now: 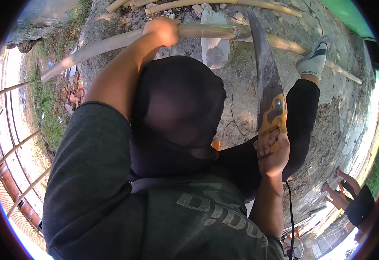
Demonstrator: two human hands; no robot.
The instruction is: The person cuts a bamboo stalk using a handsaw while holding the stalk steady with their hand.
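Note:
My left hand [162, 32] is wrapped round a bamboo pole [111, 42], which lies crosswise at the far side. A handsaw [268, 73] with a yellow handle is gripped in my right hand [274, 149]. Its wide grey blade points away from me, and its tip end crosses the pole's line just right of a notch or break. Whether the teeth touch the bamboo, I cannot tell. Below the break is a pale concrete block [216, 54]. My right foot, in a grey-white sock and sandal [317, 56], is by the pole's thinner right part.
More bamboo poles [224, 2] lie beyond, with small stones [206, 7] near them. My bent knee [178, 99] in black cloth rises between my arms. Rough cracked concrete [237, 102] spreads around. At the lower right another person's legs [350, 197] show. Grass and rubble [50, 99] border the left.

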